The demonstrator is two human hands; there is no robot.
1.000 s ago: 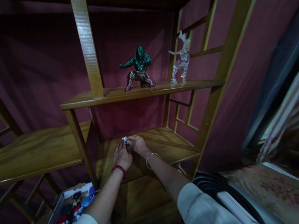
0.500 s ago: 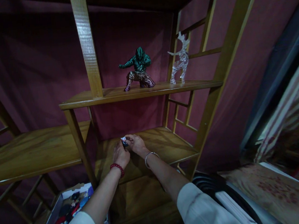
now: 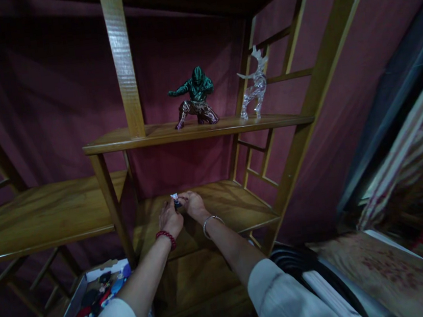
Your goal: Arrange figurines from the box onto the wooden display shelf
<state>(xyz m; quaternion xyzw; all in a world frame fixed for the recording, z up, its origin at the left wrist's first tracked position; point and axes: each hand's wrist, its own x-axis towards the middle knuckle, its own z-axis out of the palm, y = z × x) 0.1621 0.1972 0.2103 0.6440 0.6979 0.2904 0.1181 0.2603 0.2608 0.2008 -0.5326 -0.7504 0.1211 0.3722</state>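
Observation:
A small figurine [image 3: 175, 200], white on top and dark below, is between my two hands over the lower shelf board [image 3: 232, 204]. My left hand [image 3: 171, 218] is closed round its left side, with a red bead bracelet at the wrist. From the right, my right hand [image 3: 193, 204] pinches at the same figurine; a silver bangle sits on that wrist. My fingers partly cover the figurine's lower part, so I cannot tell whether it touches the board.
On the shelf above stand a green and purple crouching figure [image 3: 197, 98] and a clear deer figurine [image 3: 254, 86]. An open box [image 3: 66, 312] of several colourful figures is at lower left. A wooden post [image 3: 114, 206] rises left of my hands.
The figurine stands slightly more upright between my fingers. My hands have barely moved.

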